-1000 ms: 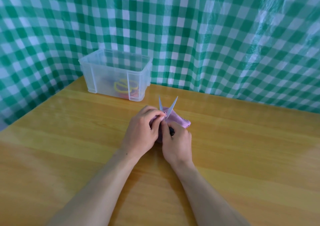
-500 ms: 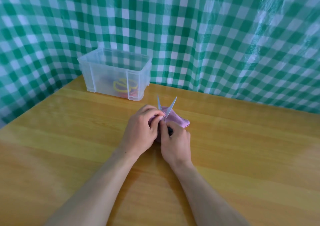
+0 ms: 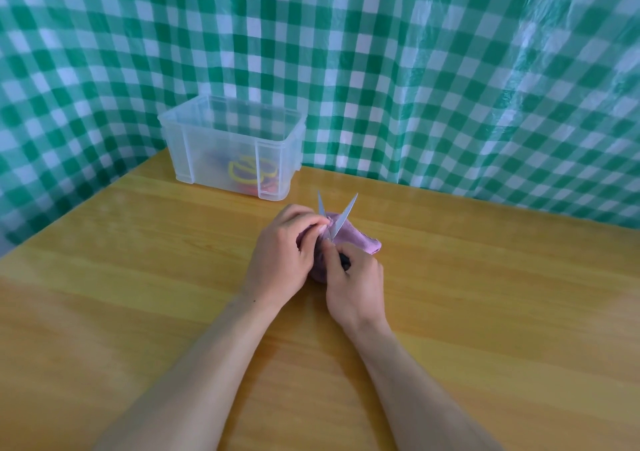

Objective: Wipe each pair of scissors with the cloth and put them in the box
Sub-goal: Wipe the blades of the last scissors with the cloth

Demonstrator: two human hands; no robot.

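At the far left of the desk, against the green checked sheet, stands the clear plastic box. Yellow-handled scissors and a red pair already lie in it.

Toward the middle, the left hand rests knuckles-up, its fingers curled and pinching the lilac cloth against the left blade, close to the pivot.

The black-handled scissors stand just past those fingertips, blades spread in a V with the tips pointing away from the person. The cloth is bunched under and behind the blades and spills to the right onto the desk.

The right hand sits just right of the left and touches it, fingers closed round the dark handle, most of which is hidden.

The scissors' long axis runs from the person toward the far edge. The box lies beyond and to the left of the tips, apart from them. The left hand is nearer the box, but the right hand has the handle, so the drop would likely mean a reach forward and leftward. Wiping looks unfinished.
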